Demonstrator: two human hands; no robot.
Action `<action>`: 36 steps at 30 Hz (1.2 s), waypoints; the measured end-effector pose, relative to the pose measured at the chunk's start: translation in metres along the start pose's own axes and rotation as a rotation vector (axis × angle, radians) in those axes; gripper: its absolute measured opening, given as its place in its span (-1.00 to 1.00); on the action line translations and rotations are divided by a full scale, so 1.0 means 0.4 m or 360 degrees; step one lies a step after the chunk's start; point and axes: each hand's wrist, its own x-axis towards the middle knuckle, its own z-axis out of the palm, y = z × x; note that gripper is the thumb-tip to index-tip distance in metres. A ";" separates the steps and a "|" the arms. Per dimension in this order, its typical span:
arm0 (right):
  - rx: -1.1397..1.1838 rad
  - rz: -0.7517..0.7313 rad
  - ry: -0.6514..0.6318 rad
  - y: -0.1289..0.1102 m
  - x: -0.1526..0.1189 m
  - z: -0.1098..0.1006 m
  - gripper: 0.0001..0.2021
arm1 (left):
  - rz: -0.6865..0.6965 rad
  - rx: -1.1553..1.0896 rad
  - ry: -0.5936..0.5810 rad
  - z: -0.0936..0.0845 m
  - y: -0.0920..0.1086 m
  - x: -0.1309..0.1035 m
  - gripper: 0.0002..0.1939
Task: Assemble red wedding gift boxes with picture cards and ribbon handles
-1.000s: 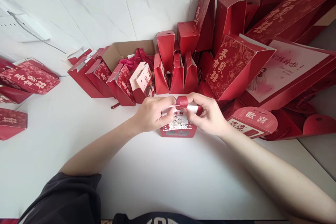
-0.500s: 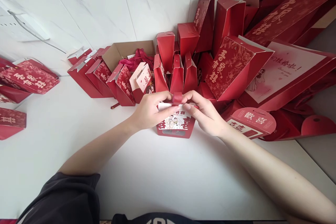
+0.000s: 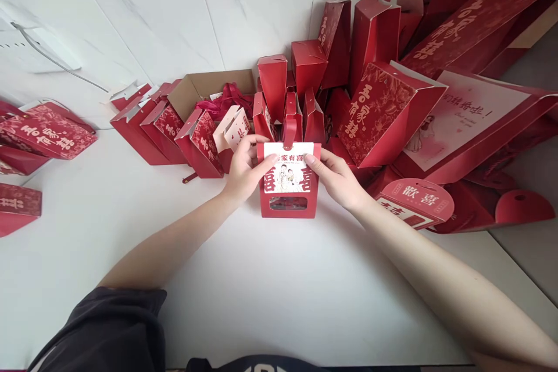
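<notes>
A small red gift box (image 3: 288, 207) stands in front of me, its printed white panel facing me above a little window. From its top edge rises a strap handle, a dark red ribbon loop (image 3: 289, 131). My left hand (image 3: 248, 171) grips the box's left side, thumb on the white panel and fingers behind. On the right side my right hand (image 3: 335, 177) holds it the same way, with most of its fingers hidden behind the box.
Several red gift boxes stand behind the held one, beside an open cardboard box (image 3: 183, 93) with red ribbon. Larger red bags (image 3: 383, 110) and a rounded-top box (image 3: 418, 200) crowd the right. More red boxes (image 3: 47, 131) lie at the far left of the white table (image 3: 261, 296).
The box has tilted so its front shows more fully. My fingers have left the ribbon loop and top edge and now grip the box's two sides; the loop stands free.
</notes>
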 end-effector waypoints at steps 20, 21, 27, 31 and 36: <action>-0.0248 -0.0062 0.0095 0.082 -0.010 0.013 -0.52 | 0.0015 -0.0354 -0.0111 -0.007 -0.090 -0.027 -0.56; -0.0306 -0.0094 0.0056 0.074 -0.014 0.015 -0.53 | 0.0014 -0.0314 -0.0091 -0.022 -0.067 -0.016 -0.59; -0.0585 -0.0262 -0.0149 0.052 -0.030 0.035 -0.63 | -0.0051 0.0260 -0.0212 -0.067 0.075 0.013 -0.77; -0.0658 -0.0665 0.0135 0.036 -0.040 0.044 -0.49 | -0.0029 0.0282 -0.0158 -0.059 0.087 0.009 -0.77; -0.0914 -0.1169 0.0202 -0.002 -0.048 0.043 -0.62 | 0.0072 0.0238 -0.0231 -0.052 0.069 0.002 -0.75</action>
